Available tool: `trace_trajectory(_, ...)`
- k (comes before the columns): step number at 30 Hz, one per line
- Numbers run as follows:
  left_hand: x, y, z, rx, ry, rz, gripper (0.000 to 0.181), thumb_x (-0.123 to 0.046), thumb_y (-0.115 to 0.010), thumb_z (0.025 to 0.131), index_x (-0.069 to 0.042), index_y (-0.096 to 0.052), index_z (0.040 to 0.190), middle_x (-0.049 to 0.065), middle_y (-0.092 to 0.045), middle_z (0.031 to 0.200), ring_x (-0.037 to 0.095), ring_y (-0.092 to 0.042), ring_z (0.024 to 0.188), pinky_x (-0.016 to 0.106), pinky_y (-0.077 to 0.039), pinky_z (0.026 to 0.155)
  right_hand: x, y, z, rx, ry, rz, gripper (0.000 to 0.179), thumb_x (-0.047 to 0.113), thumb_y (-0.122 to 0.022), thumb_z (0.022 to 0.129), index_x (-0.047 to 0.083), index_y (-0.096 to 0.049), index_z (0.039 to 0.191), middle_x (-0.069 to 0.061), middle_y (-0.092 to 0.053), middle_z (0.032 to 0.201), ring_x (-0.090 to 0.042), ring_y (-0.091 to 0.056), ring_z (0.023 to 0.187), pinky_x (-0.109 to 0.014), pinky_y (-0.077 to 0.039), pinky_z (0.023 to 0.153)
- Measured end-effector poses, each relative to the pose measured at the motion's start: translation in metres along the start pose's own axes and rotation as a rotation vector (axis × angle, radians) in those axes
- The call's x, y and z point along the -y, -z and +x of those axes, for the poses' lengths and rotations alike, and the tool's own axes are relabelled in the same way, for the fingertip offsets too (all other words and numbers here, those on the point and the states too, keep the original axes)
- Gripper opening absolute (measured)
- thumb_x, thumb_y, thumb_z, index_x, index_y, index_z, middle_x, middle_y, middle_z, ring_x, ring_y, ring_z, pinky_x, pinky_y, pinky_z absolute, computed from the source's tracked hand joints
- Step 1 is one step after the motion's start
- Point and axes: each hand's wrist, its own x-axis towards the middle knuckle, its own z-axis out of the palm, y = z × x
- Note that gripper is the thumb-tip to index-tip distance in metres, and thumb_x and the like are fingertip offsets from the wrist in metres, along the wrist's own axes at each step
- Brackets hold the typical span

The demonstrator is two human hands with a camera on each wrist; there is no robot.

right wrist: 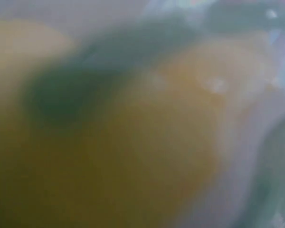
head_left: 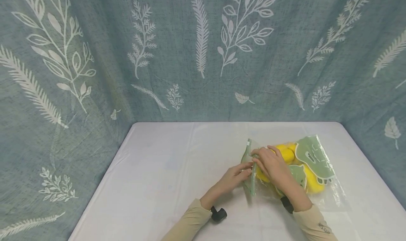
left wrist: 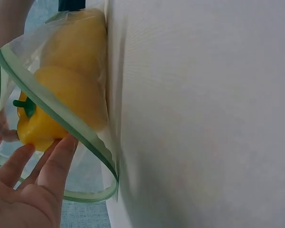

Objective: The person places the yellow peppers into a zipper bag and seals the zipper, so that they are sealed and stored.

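Observation:
A clear zip bag [head_left: 331,195] with green cartoon prints lies on the right half of the table, its mouth facing left. Inside are several yellow bell peppers [head_left: 287,155]; the nearest bell pepper [left wrist: 69,102] shows a green stem at the mouth. My left hand [head_left: 233,179] reaches into the opening, its extended fingers [left wrist: 57,166] touching that pepper's underside. Lying over the bag, my right hand [head_left: 274,165] holds the upper edge of the mouth near the green zip strip [head_left: 253,179]. Yellow and green blurs fill the right wrist view, hiding the right fingers there.
The bag rests on a white-covered table [head_left: 152,170]. Blue-green curtains [head_left: 177,50] with white leaf patterns hang behind it and at both sides. A black camera mount [head_left: 219,214] sits at the left wrist and another black mount [head_left: 287,204] at the right.

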Motion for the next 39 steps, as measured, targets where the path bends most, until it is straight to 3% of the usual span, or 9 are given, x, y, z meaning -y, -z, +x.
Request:
trace_trajectory(5,0.0,-0.003,0.002,0.045,-0.018,-0.005,0.05,-0.04,-0.041,0.097,-0.01,-0.043,0.137,0.01,-0.051,0.135,0.022,-0.058,0.112,0.023,-0.048,0.09,0.0,0.0,0.001,0.006,0.002,0.002,0.02,0.022,-0.056,0.092,0.013,-0.054,0.109,0.002,-0.061,0.094,-0.015,-0.058,0.088,-0.043,-0.031,0.104)
trace_trajectory(12,0.001,-0.008,0.003,0.095,-0.026,-0.042,0.047,-0.028,-0.053,0.095,-0.01,-0.042,0.137,0.008,-0.051,0.135,0.018,-0.056,0.115,0.021,-0.047,0.092,0.001,0.0,0.001,0.014,-0.019,0.015,0.019,0.022,-0.056,0.092,0.013,-0.054,0.109,0.002,-0.06,0.092,-0.016,-0.058,0.089,-0.045,-0.031,0.103)
trace_trajectory(17,0.002,-0.007,0.0,0.122,-0.046,-0.013,0.051,-0.024,-0.057,0.093,-0.01,-0.04,0.138,0.008,-0.051,0.134,0.017,-0.055,0.116,0.022,-0.046,0.094,0.0,-0.001,0.0,0.036,-0.038,0.021,0.021,0.022,-0.056,0.092,0.014,-0.055,0.112,0.001,-0.061,0.099,-0.017,-0.057,0.096,-0.047,-0.031,0.103)
trace_trajectory(22,0.0,-0.008,-0.005,0.111,-0.038,0.048,0.052,-0.028,-0.057,0.092,-0.012,-0.04,0.138,0.006,-0.052,0.133,0.016,-0.054,0.116,0.026,-0.047,0.093,0.0,-0.001,-0.001,0.056,-0.052,0.021,0.024,0.025,-0.057,0.092,0.016,-0.055,0.114,0.001,-0.061,0.103,-0.017,-0.056,0.102,-0.048,-0.03,0.104)
trace_trajectory(34,-0.002,-0.009,-0.012,0.107,-0.056,0.072,0.049,-0.028,-0.059,0.091,-0.011,-0.045,0.135,0.006,-0.056,0.129,0.013,-0.054,0.114,0.029,-0.046,0.096,0.005,0.004,-0.001,0.079,-0.079,0.025,0.028,0.029,-0.057,0.091,0.016,-0.055,0.116,0.0,-0.061,0.104,-0.018,-0.055,0.104,-0.048,-0.025,0.107)
trace_trajectory(39,-0.001,-0.009,-0.015,0.088,-0.036,0.072,0.047,-0.028,-0.06,0.091,-0.009,-0.048,0.132,0.005,-0.056,0.128,0.014,-0.054,0.114,0.031,-0.045,0.098,0.003,0.005,0.0,0.091,-0.085,0.055,0.028,0.027,-0.056,0.092,0.012,-0.057,0.116,-0.001,-0.061,0.108,-0.02,-0.055,0.106,-0.049,-0.026,0.107)
